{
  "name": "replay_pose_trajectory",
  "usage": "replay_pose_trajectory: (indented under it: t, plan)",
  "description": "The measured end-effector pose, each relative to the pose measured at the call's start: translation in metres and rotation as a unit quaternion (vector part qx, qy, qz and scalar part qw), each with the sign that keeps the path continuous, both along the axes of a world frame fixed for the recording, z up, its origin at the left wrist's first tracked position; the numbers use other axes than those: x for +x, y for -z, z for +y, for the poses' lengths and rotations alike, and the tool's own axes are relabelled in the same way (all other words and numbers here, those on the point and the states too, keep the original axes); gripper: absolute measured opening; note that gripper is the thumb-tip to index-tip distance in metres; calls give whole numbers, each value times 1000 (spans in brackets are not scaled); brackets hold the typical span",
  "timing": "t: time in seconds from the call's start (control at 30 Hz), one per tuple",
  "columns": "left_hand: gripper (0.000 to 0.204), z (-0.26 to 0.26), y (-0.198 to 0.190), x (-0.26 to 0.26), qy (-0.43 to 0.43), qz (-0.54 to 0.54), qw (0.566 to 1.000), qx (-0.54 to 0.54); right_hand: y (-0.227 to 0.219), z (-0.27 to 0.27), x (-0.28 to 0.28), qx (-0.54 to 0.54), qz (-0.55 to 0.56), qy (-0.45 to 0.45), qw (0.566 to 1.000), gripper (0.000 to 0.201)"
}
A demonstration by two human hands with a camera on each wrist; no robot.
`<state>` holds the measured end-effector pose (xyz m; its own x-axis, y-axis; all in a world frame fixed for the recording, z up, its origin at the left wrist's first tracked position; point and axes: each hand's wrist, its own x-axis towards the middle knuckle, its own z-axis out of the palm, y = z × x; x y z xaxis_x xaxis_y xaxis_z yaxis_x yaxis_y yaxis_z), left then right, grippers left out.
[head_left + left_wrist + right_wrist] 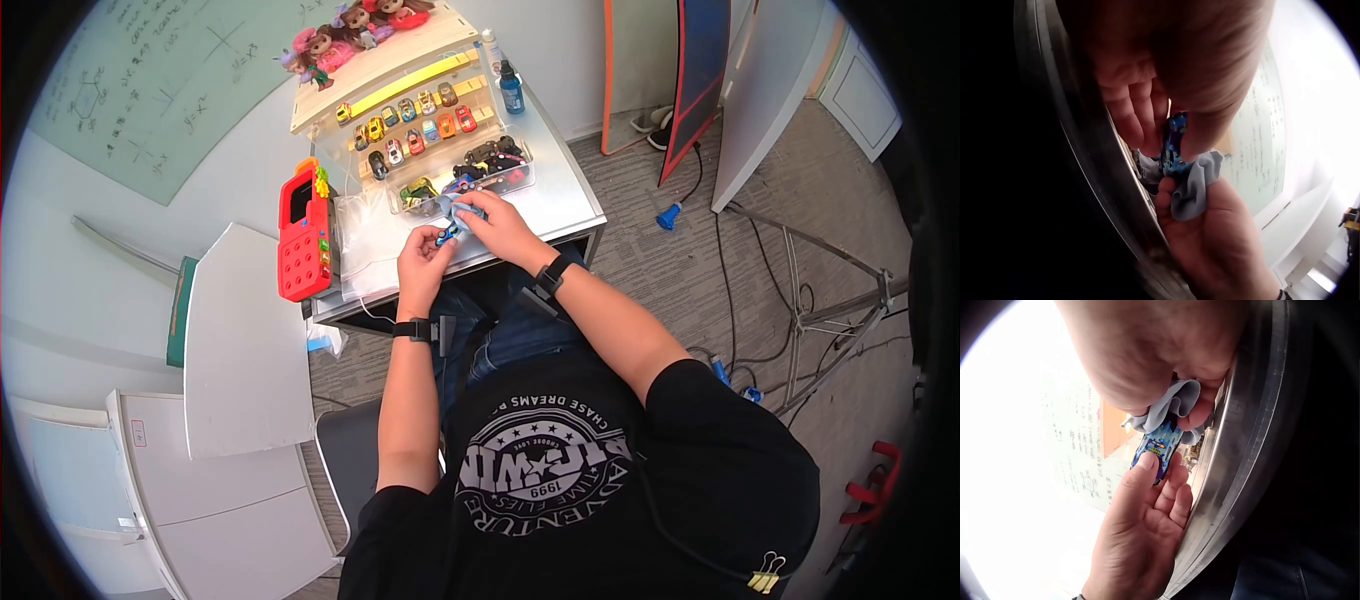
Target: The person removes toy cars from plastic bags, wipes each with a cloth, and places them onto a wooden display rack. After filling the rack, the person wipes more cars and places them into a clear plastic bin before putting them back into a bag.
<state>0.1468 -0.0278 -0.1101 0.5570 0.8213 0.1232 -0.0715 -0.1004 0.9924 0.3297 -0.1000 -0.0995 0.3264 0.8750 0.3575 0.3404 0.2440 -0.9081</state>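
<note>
A small blue toy car [1161, 445] with a blocky pattern is pinched at one end between the thumb and fingers of my left hand [425, 262]. My right hand [500, 228] grips a grey-blue cloth [1169, 407] that wraps the car's other end. Both hands meet over the front edge of the table, just before a clear plastic bin [520, 182]. Dark toy cars and parts [490, 160] fill that bin. The right hand's fingers and the cloth cover part of the car.
Behind the bin, several toy cars [415, 140] line wooden steps. Dolls [350, 30] sit on top. A red toy cash register [303, 235] stands at the table's left, a blue bottle [511, 88] at the back right. The table's metal edge [1235, 412] runs below the hands.
</note>
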Motion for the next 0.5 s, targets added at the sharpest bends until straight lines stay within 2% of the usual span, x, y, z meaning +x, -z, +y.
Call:
replay_pose_trajectory:
  t: [0.2,0.3,0.37,0.5]
  plan:
    - [23,4,4,-2,-10,34,999,31,7,5,0,34,32,10,999,29]
    - [21,7,8,-2,-19,-8,1000,21,0,2,-5,22,-13,33,999,38]
    - [21,6,7,-2,-13,-56,998,16,-5,0,-7,-15,-54,5,998,50]
    - [22,-2,1,0,-12,-4,1000,21,-7,-1,-6,-35,-51,4,998,50]
